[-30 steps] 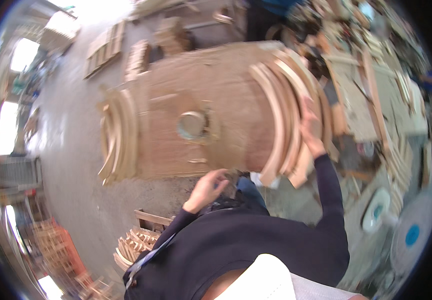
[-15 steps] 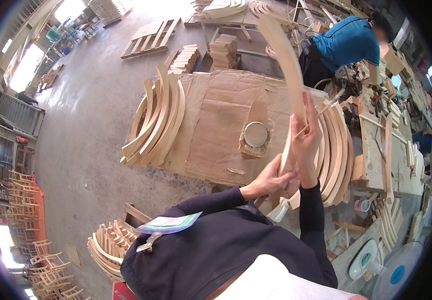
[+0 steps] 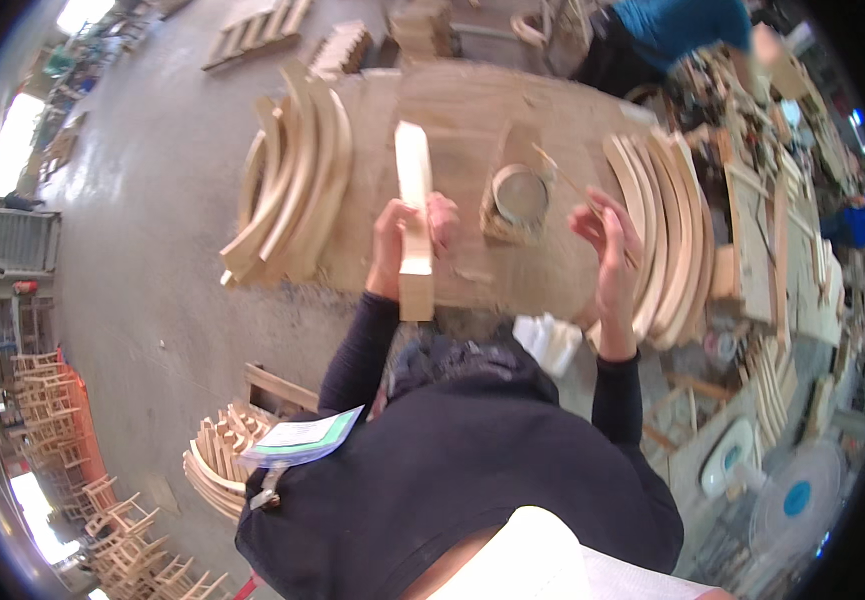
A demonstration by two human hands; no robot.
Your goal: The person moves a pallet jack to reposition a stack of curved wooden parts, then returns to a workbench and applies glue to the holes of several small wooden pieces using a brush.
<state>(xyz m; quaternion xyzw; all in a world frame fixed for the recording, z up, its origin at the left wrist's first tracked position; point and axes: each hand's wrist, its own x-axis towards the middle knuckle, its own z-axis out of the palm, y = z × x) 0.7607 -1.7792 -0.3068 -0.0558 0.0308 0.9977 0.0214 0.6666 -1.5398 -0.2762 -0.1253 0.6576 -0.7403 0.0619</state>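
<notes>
Currently | left fingers (image 3: 442, 218) wrapped round pale, square-ended wooden piece (image 3: 414, 180) | right fingers (image 3: 613, 226) gripping slender tan stick (image 3: 565, 175) near curved wooden slats (image 3: 669, 240)

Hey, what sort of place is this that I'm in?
Probably a woodworking or furniture workshop: curved wooden pieces lie at both ends of the table, the left hand holds a pale wooden piece, and chair-like wooden frames stand off to the left.

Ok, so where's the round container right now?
In the head view, the round container sits on the table, above and right of centre, between the left hand, which grips a wooden piece, and the right hand, which holds a thin stick.
</notes>
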